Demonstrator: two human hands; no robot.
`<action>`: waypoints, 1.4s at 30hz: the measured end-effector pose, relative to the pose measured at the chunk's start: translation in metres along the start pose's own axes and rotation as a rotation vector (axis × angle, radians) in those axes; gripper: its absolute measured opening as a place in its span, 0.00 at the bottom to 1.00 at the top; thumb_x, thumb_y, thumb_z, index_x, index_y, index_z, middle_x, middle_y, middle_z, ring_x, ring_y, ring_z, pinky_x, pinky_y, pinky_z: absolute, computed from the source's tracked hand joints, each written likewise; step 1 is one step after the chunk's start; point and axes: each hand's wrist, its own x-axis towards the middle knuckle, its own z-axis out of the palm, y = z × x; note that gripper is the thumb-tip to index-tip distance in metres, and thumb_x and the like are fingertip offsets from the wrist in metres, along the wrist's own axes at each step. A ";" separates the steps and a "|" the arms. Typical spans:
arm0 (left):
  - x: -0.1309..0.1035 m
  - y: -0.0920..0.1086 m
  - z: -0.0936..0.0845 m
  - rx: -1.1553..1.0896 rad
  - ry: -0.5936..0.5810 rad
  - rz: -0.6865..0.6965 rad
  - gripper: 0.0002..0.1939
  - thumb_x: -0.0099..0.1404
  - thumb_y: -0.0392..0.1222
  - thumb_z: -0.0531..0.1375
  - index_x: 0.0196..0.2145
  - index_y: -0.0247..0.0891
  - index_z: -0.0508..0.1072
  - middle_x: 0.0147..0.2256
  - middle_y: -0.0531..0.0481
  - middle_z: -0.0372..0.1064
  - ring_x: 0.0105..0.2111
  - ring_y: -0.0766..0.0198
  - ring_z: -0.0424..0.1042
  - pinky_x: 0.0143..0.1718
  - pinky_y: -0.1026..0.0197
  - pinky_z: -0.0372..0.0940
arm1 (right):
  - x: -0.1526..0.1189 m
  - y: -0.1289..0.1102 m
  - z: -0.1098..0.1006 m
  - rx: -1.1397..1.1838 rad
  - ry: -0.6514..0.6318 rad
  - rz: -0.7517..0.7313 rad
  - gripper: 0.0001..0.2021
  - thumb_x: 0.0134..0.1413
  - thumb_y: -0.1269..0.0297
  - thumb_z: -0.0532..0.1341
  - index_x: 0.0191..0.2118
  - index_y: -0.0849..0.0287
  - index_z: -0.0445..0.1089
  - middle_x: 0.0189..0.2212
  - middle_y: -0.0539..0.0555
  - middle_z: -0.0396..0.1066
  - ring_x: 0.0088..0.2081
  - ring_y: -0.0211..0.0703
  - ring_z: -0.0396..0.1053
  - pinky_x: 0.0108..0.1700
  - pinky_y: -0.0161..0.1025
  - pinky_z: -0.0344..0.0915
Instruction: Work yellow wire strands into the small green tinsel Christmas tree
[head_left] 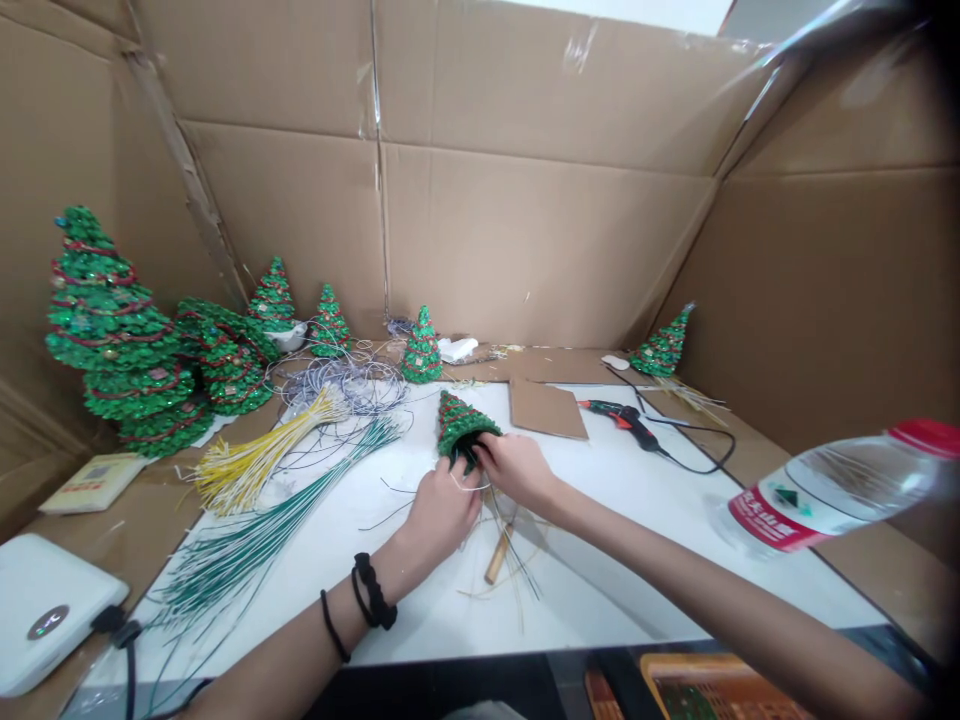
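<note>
A small green Christmas tree (pixel 459 416) with red trim lies tipped on the white board, its dark hollow base turned toward me. My left hand (pixel 448 508), with black bands on its wrist, is closed at the lower rim of the base. My right hand (pixel 519 468) pinches the right side of the rim, its fingertips partly inside the opening. A thin white wire (pixel 466 487) loops across the left fingers. Just below the hands, a wooden-handled tool (pixel 498 556) lies among loose wires; its far end is hidden.
Green wires (pixel 277 520) and yellow wires (pixel 255 455) lie in bundles at left, beside a tangled wire coil (pixel 337 385). Several decorated trees (pixel 112 330) stand behind. A glue gun (pixel 626 425), a cardboard piece (pixel 549 409) and a water bottle (pixel 832 490) are to the right.
</note>
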 end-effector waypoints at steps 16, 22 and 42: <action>0.000 0.003 -0.002 0.010 0.009 -0.069 0.19 0.64 0.38 0.49 0.52 0.39 0.64 0.48 0.40 0.64 0.41 0.52 0.66 0.36 0.53 0.69 | 0.001 -0.002 0.001 0.006 0.010 0.028 0.14 0.63 0.62 0.47 0.36 0.59 0.68 0.29 0.55 0.74 0.31 0.42 0.72 0.27 0.34 0.52; 0.002 0.006 -0.001 0.022 0.028 -0.092 0.18 0.65 0.38 0.48 0.52 0.38 0.65 0.47 0.40 0.65 0.42 0.52 0.66 0.35 0.55 0.69 | -0.002 -0.004 0.003 0.055 0.061 0.086 0.15 0.62 0.62 0.47 0.35 0.59 0.69 0.30 0.55 0.75 0.31 0.42 0.72 0.27 0.34 0.51; -0.001 0.005 0.001 0.020 0.047 -0.046 0.18 0.63 0.37 0.49 0.49 0.34 0.67 0.47 0.38 0.65 0.42 0.52 0.66 0.38 0.52 0.64 | 0.003 -0.015 -0.005 0.126 0.011 0.163 0.15 0.62 0.64 0.47 0.35 0.60 0.71 0.33 0.57 0.75 0.34 0.43 0.72 0.30 0.34 0.56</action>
